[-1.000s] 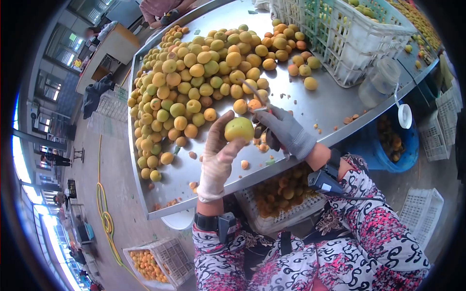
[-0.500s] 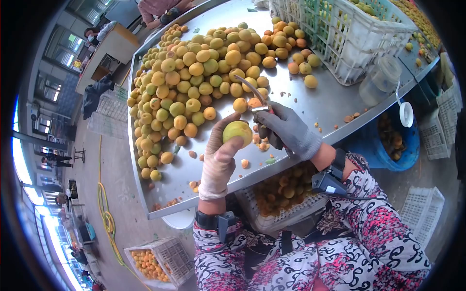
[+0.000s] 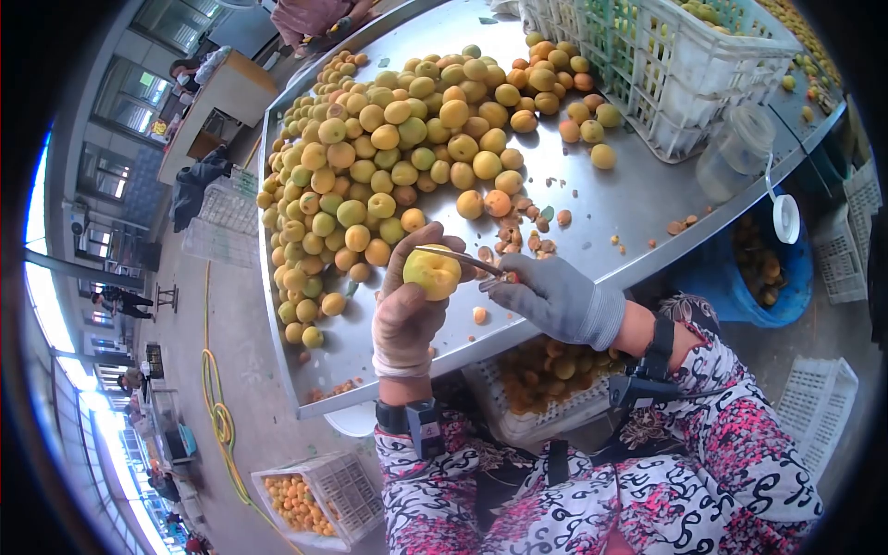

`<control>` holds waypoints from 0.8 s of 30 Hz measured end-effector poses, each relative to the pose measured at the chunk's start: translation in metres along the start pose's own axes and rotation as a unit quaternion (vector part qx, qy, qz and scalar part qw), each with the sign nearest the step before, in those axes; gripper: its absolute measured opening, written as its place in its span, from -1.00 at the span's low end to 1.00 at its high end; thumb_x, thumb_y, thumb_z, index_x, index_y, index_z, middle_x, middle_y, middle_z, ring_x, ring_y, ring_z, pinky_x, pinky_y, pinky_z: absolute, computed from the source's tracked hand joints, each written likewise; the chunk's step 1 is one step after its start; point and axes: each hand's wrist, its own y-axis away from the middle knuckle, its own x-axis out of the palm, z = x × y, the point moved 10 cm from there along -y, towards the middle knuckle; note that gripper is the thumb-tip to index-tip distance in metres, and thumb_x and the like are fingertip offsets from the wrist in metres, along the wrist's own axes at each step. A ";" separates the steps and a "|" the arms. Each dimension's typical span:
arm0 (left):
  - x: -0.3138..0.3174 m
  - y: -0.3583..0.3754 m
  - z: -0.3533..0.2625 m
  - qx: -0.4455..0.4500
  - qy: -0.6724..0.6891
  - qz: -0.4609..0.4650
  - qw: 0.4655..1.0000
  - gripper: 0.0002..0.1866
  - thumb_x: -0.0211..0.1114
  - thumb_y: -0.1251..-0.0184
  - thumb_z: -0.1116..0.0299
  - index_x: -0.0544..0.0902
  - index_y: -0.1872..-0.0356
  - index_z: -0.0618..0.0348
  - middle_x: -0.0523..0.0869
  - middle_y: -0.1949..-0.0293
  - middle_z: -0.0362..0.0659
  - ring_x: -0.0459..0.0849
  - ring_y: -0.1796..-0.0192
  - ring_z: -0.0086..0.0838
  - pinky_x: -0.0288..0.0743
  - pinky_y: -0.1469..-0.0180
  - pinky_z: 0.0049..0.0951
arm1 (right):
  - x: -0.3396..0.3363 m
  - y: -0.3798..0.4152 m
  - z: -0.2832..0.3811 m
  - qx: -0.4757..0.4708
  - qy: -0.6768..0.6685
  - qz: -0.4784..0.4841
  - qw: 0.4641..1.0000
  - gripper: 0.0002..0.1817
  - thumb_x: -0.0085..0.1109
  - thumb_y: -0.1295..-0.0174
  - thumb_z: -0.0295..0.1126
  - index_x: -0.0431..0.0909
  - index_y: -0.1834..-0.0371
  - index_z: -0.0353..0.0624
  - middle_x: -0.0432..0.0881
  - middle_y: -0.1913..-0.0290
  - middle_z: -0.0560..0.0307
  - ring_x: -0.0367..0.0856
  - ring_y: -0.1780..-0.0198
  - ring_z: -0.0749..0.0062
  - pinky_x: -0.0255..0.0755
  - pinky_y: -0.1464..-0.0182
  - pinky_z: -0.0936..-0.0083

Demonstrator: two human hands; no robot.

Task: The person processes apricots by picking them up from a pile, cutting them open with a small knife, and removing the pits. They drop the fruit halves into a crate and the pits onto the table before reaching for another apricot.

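Note:
Held in the fingers of my left hand (image 3: 402, 319), in a pale glove with a darkened fingertip area, is a yellow-green apricot (image 3: 433, 276). My right hand (image 3: 562, 301), gloved in grey, is closed round the handle of a small curved knife (image 3: 474, 263). The blade lies against the upper side of the apricot, where a lighter patch and a groove show. Most of the handle is hidden by my fingers. Just beyond both hands, cut scraps (image 3: 511, 237) lie on the metal table (image 3: 592, 222), beside a large heap of apricots (image 3: 370, 157).
A white crate (image 3: 684, 83) and a clear plastic jar (image 3: 735, 153) stand at the table's right. Below its edge are a blue tub (image 3: 772, 310) and a crate of scraps (image 3: 546, 421). A crate of apricots (image 3: 319, 499) sits on the floor. Another person's hand (image 3: 338, 26) shows across the table.
The knife has come down from pointing up and away, and its blade now meets the apricot. My left hand has turned the fruit slightly. The view has shifted a little.

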 end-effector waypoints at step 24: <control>-0.008 0.014 -0.007 -0.055 -0.169 -0.030 0.984 -0.29 0.40 0.06 0.19 0.45 -0.15 0.38 0.59 0.03 0.03 0.58 -0.03 -0.29 0.39 -0.17 -0.37 | 0.026 0.006 -0.024 0.097 0.088 0.049 0.990 -0.48 -0.12 -0.35 0.12 0.45 0.17 -0.20 0.62 0.46 -0.15 0.62 0.31 -0.12 0.46 0.25 0.12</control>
